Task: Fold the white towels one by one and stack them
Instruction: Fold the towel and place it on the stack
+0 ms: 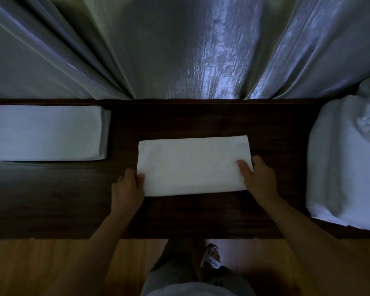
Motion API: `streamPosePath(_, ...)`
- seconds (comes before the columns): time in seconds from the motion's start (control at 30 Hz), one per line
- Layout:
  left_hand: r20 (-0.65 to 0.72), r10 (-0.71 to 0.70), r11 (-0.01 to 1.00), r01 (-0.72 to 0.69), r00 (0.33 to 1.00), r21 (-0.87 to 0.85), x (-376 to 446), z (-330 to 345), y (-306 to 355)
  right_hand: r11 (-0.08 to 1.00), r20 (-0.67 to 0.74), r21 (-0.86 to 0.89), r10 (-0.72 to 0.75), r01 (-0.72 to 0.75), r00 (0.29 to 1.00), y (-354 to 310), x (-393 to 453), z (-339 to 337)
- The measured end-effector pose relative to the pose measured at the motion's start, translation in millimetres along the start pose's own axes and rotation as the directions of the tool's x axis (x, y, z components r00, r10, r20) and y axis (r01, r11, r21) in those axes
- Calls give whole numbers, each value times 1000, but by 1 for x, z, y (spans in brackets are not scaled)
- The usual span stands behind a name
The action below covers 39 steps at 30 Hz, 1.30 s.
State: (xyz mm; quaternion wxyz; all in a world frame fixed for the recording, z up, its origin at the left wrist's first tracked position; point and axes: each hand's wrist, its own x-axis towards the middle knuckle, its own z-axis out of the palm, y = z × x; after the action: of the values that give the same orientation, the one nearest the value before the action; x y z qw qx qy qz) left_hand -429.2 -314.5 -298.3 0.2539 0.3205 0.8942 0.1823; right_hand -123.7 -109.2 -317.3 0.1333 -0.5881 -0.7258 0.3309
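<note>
Both hands, left [127,186] and right [257,178], grip the folded towel's [192,165] ends on the desk [201,120]. Stack [47,133] at nine o'clock; pile [346,163] at three.

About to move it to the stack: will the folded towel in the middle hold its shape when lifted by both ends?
Probably sags: the folded towel is soft cloth, gripped only at its ends by the left hand and right hand. Layers may slip open. Likely light; sliding across the table seems safer.

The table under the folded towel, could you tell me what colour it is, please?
Dark brown wood with visible grain, seen in the head view: the table beneath the folded towel.
</note>
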Motion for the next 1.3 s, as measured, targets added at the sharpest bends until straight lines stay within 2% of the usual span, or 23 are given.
streamPosePath(0.07,-27,-9,1000,10,1000,19,-2,2,2,992,-68,-108,-80,73,994,0,-1,2)
streamPosePath(0.17,-69,-23,996,29,997,82,-5,3,5,971,-87,-189,-163,144,983,1,-3,3)
streamPosePath(0.37,-104,26,954,6,994,299,-8,9,6,932,-101,-348,-148,105,984,-2,-1,3)
streamPosePath(0.43,-89,-9,949,37,996,313,-7,5,9,904,-95,-426,-80,32,992,-8,-2,1)
streamPosePath(0.5,-126,-32,947,70,992,312,-6,2,12,892,-164,-451,-40,-39,986,-12,-3,-3)
streamPosePath(0.57,-201,113,933,-35,973,358,-10,4,20,903,-271,-430,-130,1,954,-22,-7,0)
streamPosePath(0.6,-203,240,913,-149,949,381,-12,9,30,904,-266,-414,-229,104,936,-32,-10,6)
streamPosePath(0.67,-83,480,817,-410,873,406,-14,29,58,854,-101,-347,-446,389,889,-60,-15,31)
streamPosePath(0.7,5,539,766,-492,842,413,-12,42,72,808,24,-330,-510,489,860,-73,-16,47)
streamPosePath(0.77,173,522,717,-540,835,441,-3,62,91,736,241,-386,-501,555,831,-87,-13,75)
streamPosePath(0.83,216,468,718,-512,857,472,11,75,85,702,326,-445,-452,556,830,-82,-2,86)
streamPosePath(0.93,141,461,746,-469,876,473,25,78,60,632,333,-499,-492,593,805,-46,16,74)
streamPosePath(0.97,124,458,754,-458,880,471,27,76,55,622,314,-538,-478,569,820,-35,22,66)
streamPosePath(1.1,85,448,780,-436,890,449,28,77,53,669,216,-612,-371,421,903,-2,37,41)
streamPosePath(1.3,-7,294,860,-261,956,438,34,61,38,699,268,-558,-359,448,894,-3,37,30)
